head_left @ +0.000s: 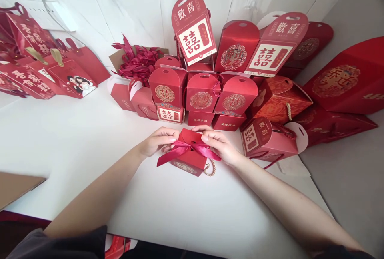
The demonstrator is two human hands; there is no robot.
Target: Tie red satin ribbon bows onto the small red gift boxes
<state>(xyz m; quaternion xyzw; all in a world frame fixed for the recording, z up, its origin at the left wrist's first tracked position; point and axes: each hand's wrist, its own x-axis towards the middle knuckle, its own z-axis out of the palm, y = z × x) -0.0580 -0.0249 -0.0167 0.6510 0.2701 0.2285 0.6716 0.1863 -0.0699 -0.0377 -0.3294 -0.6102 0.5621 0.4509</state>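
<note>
A small red gift box (189, 162) stands on the white table (75, 139) in front of me. A pink-red ribbon (180, 150) is tied across its top, with one tail hanging to the left. My left hand (157, 141) pinches the ribbon at the box's top left. My right hand (220, 145) pinches the ribbon's other side at the top right. A beige cord handle (211, 170) sticks out at the box's lower right.
Many red gift boxes (204, 95) are stacked against the wall behind. A box of loose red ribbons (138, 61) sits at the back. Red paper bags (45, 71) lie far left, larger red bags (345, 79) right. A brown cardboard corner (15, 187) lies near left.
</note>
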